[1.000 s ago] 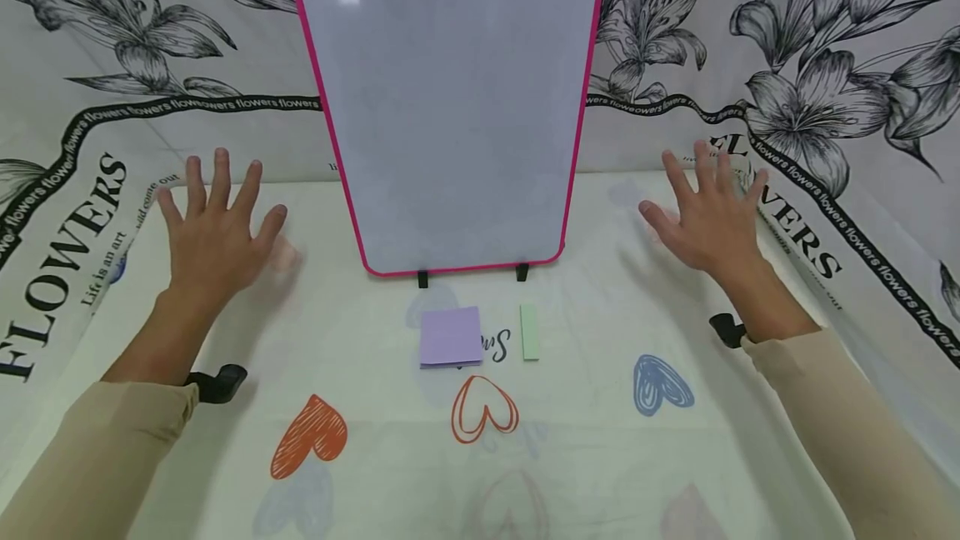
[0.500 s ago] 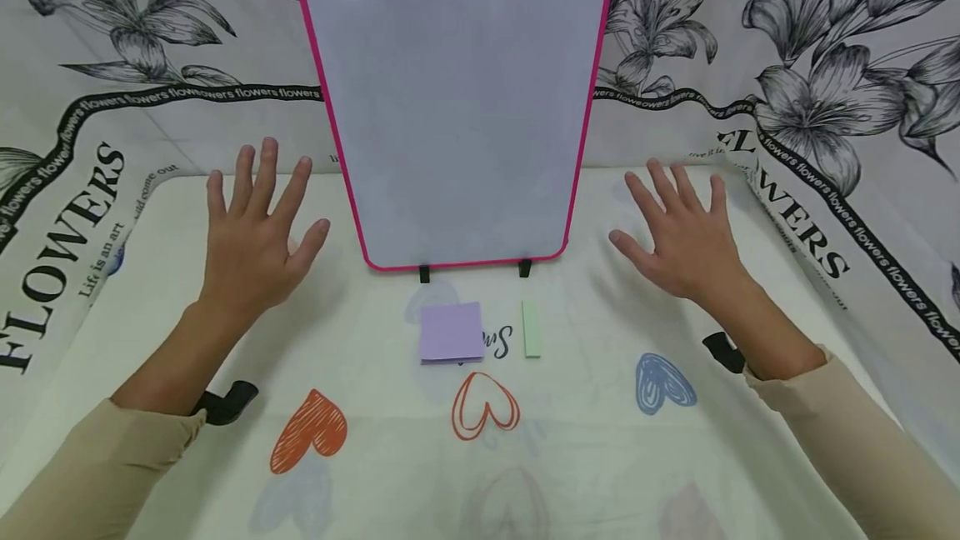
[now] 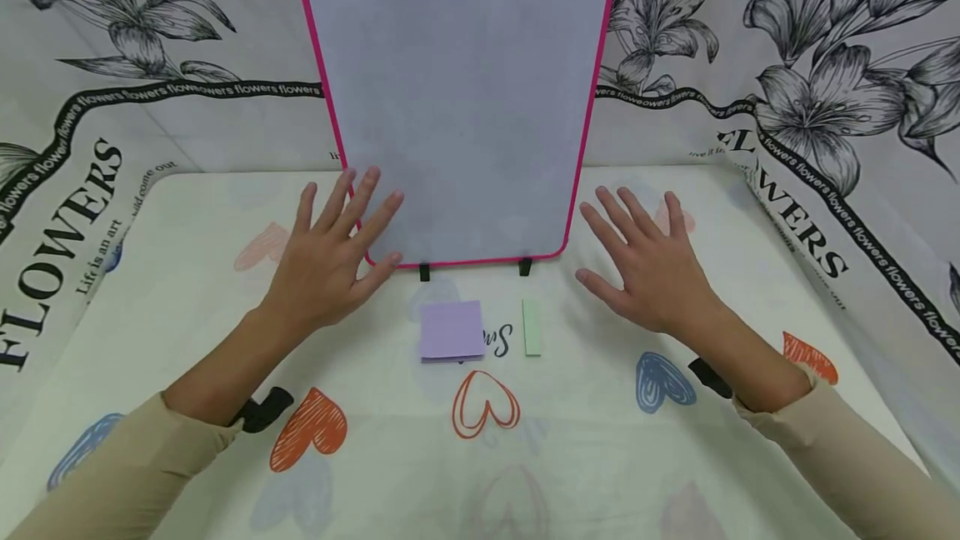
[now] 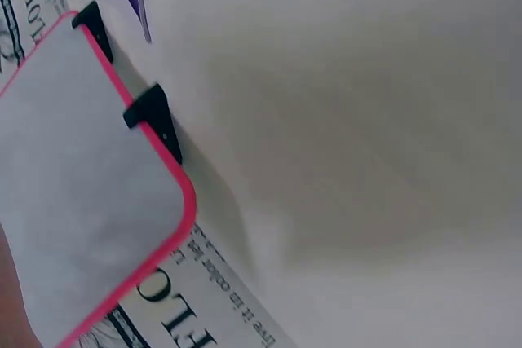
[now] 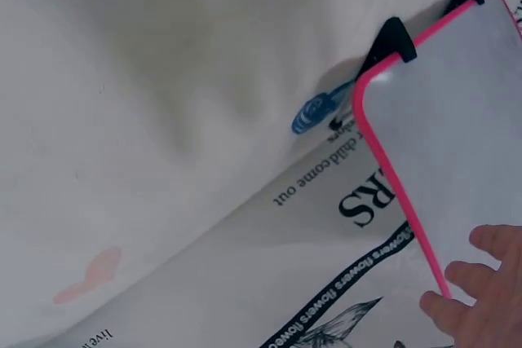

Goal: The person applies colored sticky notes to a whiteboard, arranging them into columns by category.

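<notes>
Hands have closed in: our left hand (image 3: 322, 261) and right hand (image 3: 651, 269), fingers spread, now flank the board (image 3: 457, 98), pad (image 3: 451, 330) at six o'clock.

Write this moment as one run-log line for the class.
left hand: open, fingers over whiteboard lower-left corner | right hand: open, beside board | purple sticky pad, green strip: untouched on table

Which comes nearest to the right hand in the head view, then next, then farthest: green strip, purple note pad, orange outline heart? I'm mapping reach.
From the right hand:
1. Green strip, just left of it.
2. Purple note pad, further left.
3. Orange outline heart, low in the middle; close to the pad's rank.
</notes>
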### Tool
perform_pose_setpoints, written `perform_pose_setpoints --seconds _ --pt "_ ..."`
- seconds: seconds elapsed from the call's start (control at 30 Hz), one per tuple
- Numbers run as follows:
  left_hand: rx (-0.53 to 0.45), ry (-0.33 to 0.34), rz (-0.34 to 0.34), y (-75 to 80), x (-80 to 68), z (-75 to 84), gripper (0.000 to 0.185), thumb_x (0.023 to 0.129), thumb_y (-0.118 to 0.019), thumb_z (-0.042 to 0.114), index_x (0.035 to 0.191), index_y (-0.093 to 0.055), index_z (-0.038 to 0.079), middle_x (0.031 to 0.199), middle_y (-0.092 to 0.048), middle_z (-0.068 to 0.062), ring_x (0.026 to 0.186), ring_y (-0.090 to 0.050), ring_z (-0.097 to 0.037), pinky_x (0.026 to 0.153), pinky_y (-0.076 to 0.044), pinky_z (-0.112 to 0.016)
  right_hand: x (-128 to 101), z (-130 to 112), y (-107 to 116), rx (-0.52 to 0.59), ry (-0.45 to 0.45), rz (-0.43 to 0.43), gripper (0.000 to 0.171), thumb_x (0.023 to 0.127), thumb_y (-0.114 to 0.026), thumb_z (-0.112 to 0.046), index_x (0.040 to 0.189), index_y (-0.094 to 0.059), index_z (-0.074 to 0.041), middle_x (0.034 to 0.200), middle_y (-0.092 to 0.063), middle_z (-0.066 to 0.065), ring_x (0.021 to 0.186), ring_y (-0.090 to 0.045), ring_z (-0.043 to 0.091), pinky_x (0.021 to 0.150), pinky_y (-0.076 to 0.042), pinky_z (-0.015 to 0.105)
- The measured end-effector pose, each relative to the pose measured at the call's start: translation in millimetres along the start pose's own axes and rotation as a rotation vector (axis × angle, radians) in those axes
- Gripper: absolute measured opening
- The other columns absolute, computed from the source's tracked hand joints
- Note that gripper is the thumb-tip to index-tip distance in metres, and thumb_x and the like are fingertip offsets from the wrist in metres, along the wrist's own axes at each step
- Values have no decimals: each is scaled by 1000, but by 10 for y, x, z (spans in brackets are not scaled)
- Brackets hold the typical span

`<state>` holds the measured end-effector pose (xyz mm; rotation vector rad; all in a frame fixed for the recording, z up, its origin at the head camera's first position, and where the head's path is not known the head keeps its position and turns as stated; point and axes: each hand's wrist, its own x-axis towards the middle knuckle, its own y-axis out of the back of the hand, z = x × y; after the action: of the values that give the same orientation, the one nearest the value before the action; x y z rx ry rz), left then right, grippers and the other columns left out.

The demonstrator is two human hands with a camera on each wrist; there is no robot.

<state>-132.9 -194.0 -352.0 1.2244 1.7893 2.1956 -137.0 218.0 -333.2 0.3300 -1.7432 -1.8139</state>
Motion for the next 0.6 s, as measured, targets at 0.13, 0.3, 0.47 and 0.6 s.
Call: perform_pose_setpoints --seconds 0.13,0.3,0.47,0.6 --pt "-44 -64 -89 -67 9 164 69 102 -23 60 158 -31 20 167 -13 -5 152 -15 -32 118 -7 -61 -15 -112 -56 40 86 1 82 94 -50 -57 159 -26 -15 165 -22 9 151 -18 31 119 -1 58" --pt "-95 -139 -224 -147 6 417 67 103 -28 58 158 -31 20 166 -17 -3 152 -15 -28 117 -13 -61 -31 -242 -141 189 210 -17 82 95 -58 -52 157 -29 -9 162 -29 10 150 -24 28 121 -12 51" --pt "-150 -200 -337 -251 6 629 66 102 -38 55 159 -28 22 165 -20 1 152 -15 -24 118 -17 -58 -56 -347 -229 365 249 -52 88 89 -71 -47 157 -30 -10 159 -34 10 147 -30 26 119 -23 47" --pt "-180 -234 -382 -338 13 752 67 100 -46 54 158 -32 22 163 -27 0 151 -22 -24 116 -23 -57 -86 -401 -307 476 229 -118 89 86 -76 -44 156 -32 -10 159 -34 7 145 -34 27 116 -29 48"
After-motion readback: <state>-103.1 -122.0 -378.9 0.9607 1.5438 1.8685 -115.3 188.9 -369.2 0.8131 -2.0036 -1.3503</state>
